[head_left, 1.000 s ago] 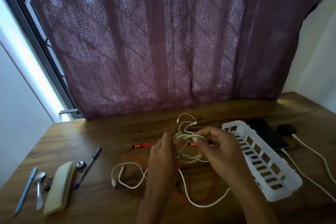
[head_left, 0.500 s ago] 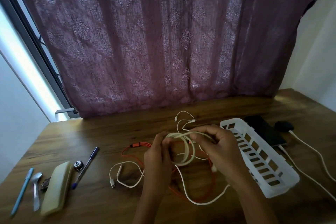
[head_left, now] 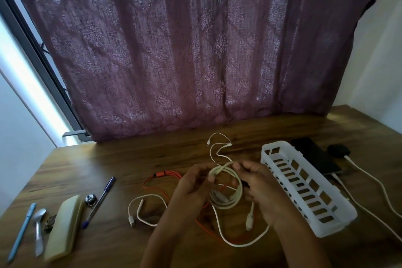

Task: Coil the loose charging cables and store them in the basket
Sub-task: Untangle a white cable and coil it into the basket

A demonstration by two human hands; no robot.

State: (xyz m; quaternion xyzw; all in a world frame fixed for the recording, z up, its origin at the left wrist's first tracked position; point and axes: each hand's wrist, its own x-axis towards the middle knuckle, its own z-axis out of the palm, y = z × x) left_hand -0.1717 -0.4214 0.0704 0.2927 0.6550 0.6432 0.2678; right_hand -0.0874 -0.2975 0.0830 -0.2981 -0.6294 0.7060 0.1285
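A cream charging cable (head_left: 236, 192) hangs as a round coil of several loops between my hands, above the wooden table. My left hand (head_left: 191, 187) pinches the top of the coil. My right hand (head_left: 258, 183) grips the same cable from the right, and its plug end (head_left: 249, 221) dangles below. An orange cable (head_left: 162, 177) lies loose on the table under my hands. A white cable (head_left: 143, 213) lies loose to the left of them, and a thin white cable (head_left: 218, 148) lies behind. The white slotted basket (head_left: 304, 187) stands to the right with nothing visible in it.
At the left lie a cream case (head_left: 64, 226), two pens (head_left: 99, 201), a spoon (head_left: 38, 230) and a small round metal thing (head_left: 90, 198). Behind the basket are a dark phone (head_left: 315, 156) and a black plug (head_left: 338, 150) with white leads (head_left: 374, 183). A purple curtain hangs at the table's far edge.
The cream cable has gone from a loose bundle between my hands to a neat round coil hanging lower. Its plug end now dangles free below my right hand.
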